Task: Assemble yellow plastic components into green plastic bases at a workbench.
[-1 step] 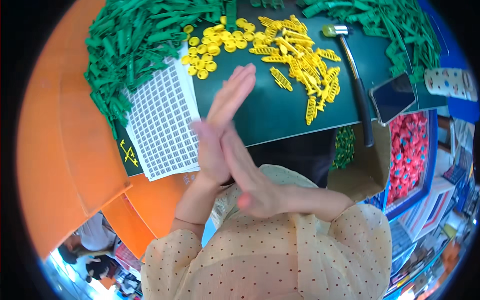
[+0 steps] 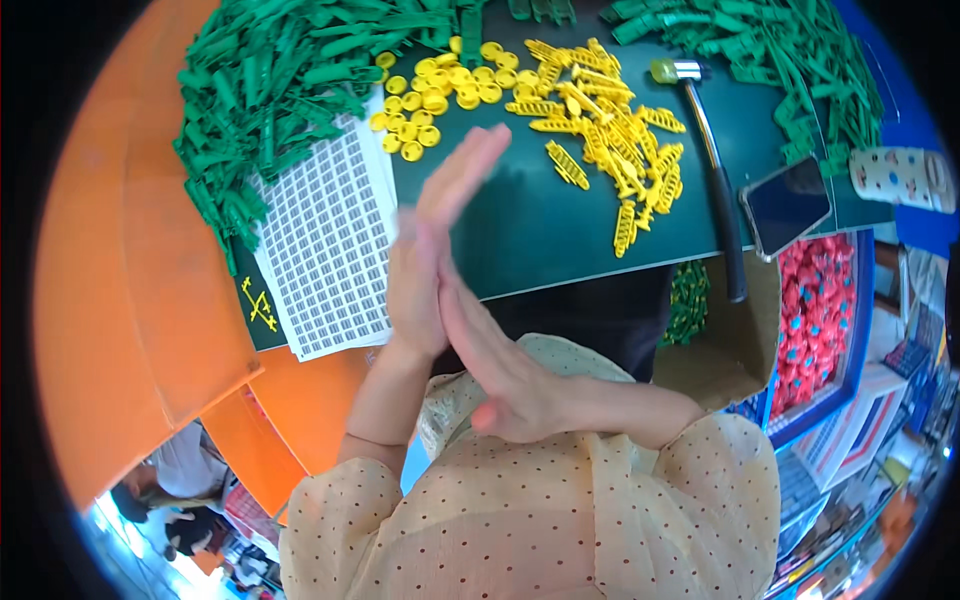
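Note:
Just in front of my body, above the table's near edge, my two hands press palm to palm. My left hand (image 2: 417, 290) points up and away with fingers stretched out, slightly blurred by motion. Crossing in from the right, my right hand (image 2: 510, 392) lies against it with straight fingers, its thumb tip toward me. I see nothing held between them, though the touching palms are hidden. Nearest on the left lie printed white sheets (image 2: 330, 235). Beyond the hands are yellow round caps (image 2: 436, 98) and a pile of yellow ladder-like plastic parts (image 2: 620, 140).
Green plastic parts heap at the far left (image 2: 280, 90) and far right (image 2: 770, 50) of the dark green table (image 2: 540, 240). A hammer (image 2: 722, 180) and a phone (image 2: 788, 205) lie on the right. Below stand a cardboard box (image 2: 735, 340) and a blue-rimmed crate (image 2: 862, 340) of red pieces.
My hands stay pressed together, with the left shifting slightly upward against the right. The whole view has moved a little; the things on the table lie as before.

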`<state>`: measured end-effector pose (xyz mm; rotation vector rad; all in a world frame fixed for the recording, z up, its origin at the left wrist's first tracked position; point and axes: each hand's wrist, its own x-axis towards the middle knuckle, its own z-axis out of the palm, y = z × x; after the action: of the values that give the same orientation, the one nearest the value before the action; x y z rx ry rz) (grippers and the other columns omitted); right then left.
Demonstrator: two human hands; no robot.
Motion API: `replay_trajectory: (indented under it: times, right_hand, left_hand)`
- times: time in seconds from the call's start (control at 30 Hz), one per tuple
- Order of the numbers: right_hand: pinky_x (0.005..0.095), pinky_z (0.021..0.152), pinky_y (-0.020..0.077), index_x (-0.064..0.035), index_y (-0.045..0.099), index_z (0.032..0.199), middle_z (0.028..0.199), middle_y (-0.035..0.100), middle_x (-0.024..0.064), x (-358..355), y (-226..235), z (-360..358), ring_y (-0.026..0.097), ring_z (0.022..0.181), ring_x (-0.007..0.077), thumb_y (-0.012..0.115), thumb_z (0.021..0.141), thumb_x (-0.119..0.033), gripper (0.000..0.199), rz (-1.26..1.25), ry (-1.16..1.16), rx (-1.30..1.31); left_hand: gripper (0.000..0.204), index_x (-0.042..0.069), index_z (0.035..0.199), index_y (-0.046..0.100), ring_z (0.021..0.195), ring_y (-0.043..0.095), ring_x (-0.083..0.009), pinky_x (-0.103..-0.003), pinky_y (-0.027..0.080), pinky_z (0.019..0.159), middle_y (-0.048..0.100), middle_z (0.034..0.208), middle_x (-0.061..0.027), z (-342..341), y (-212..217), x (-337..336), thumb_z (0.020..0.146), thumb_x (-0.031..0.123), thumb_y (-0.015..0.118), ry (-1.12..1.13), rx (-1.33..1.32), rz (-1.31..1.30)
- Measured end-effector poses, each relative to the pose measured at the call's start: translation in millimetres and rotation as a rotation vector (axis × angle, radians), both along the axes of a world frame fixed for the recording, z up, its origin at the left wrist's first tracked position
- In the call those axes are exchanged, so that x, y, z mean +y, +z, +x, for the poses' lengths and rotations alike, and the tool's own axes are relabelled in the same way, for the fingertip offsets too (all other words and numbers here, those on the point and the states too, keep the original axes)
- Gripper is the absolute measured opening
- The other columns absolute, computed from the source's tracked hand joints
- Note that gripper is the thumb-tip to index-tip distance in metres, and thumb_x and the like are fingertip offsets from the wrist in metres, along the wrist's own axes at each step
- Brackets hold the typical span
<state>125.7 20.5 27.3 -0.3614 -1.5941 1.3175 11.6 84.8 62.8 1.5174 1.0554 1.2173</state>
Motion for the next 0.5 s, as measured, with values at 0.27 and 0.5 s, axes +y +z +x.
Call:
replay_trajectory:
  times: [0.27, 0.5]
  right_hand:
    - [0.0332, 0.071, 0.0485, -0.0026, 0.064, 0.093, 0.091, 0.069, 0.0107, 56.3, 18.8, 65.3, 0.064, 0.081, 0.0247, 0.068, 0.085, -0.002, 0.009, 0.151, -0.227, -0.394]
    - [0.0326, 0.057, 0.0363, -0.0044, 0.06, 0.074, 0.069, 0.058, 0.0057, 89.6, 4.1, 62.8, 0.052, 0.06, 0.0247, 0.07, 0.087, -0.011, 0.018, 0.286, -0.208, -0.443]
  left_hand:
    - [0.031, 0.006, 0.119, 0.066, 0.113, 0.058, -0.0246, -0.036, 0.043, 0.098, 0.066, 0.117, -0.0104, -56.2, 10.1, 41.9, 0.088, 0.012, 0.069, 0.291, 0.496, 0.198]
    - [0.024, 0.01, 0.107, 0.07, 0.104, 0.059, -0.0232, -0.036, 0.047, 0.086, 0.067, 0.103, -0.0028, -113.9, -2.1, 126.1, 0.083, 0.012, 0.07, 0.348, 1.351, 0.608]
